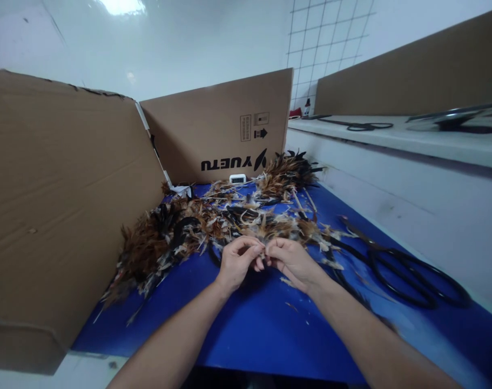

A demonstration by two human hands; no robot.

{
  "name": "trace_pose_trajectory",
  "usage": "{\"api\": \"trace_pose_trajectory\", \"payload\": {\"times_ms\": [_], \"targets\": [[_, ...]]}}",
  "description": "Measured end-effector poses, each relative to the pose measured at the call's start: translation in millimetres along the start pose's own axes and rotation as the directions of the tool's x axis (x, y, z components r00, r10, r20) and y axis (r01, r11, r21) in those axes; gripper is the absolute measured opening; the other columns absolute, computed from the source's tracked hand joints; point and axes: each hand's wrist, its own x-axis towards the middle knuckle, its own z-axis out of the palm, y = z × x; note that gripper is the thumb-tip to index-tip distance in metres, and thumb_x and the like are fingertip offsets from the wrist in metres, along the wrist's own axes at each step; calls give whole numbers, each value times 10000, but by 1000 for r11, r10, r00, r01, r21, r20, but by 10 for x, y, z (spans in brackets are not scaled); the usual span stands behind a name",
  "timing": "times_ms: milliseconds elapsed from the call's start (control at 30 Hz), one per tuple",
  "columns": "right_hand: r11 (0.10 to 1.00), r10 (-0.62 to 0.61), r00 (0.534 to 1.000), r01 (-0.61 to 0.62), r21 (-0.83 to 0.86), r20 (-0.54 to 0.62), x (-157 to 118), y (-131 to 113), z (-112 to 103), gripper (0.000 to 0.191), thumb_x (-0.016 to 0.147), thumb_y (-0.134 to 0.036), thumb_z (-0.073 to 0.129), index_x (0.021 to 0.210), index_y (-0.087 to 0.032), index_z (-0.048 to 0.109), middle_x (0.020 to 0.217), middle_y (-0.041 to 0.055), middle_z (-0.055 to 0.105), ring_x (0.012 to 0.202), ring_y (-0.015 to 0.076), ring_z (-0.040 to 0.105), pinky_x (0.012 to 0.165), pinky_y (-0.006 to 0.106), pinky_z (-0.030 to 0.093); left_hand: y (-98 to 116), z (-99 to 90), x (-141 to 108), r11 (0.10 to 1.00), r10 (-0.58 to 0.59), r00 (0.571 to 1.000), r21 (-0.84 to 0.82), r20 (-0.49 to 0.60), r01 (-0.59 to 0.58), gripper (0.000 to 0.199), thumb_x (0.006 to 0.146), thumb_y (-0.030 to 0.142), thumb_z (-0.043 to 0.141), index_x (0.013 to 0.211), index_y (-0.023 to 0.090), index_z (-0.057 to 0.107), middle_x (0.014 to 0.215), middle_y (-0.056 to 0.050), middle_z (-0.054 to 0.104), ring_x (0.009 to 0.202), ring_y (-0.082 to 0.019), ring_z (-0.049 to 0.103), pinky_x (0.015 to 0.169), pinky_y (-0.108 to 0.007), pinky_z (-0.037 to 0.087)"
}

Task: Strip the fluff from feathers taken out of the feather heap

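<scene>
Left hand (238,263) and right hand (293,261) meet, each grip pinched together on something too small to tell, with loose feathers (272,226) just beyond at twelve o'clock, strewn nine-to-three, about equally near both.

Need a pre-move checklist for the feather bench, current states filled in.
1. Left hand and right hand both visible: ok, fingertips close together.
2. Piece at fingertips identifiable: cannot tell, too small.
3. Large scissors apart from hands: ok, lying off to the right.
4. Blue surface free of loose scraps: not ok, bits beside the right hand.
5. White device readout legible: cannot tell, too small.
6. Lettered cardboard panel upright: ok.
</scene>
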Motion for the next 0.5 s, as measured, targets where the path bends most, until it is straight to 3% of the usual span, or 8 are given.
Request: {"api": "trace_pose_trajectory", "payload": {"times_ms": [133,500], "targets": [[999,17,994,-22,44,110,-17,-6,-9,111,665,-186,637,589,-162,560,555,3,588,577,133,552,630,299,404,24,13,-6,1000,-2,1000,17,-7,2,138,783,277,620,775,139,606,644,7,600,461,-75,546,450,-195,452],[998,-22,998,25,-51,62,-41,-61,-13,196,674,-308,690,635,-161,567,608,-5,570,602,109,503,613,262,389,65,11,6,995,11,1000,103,-27,-8,174,800,329,588,763,163,548,614,29,559,479,-76,498,498,-211,416]]}}
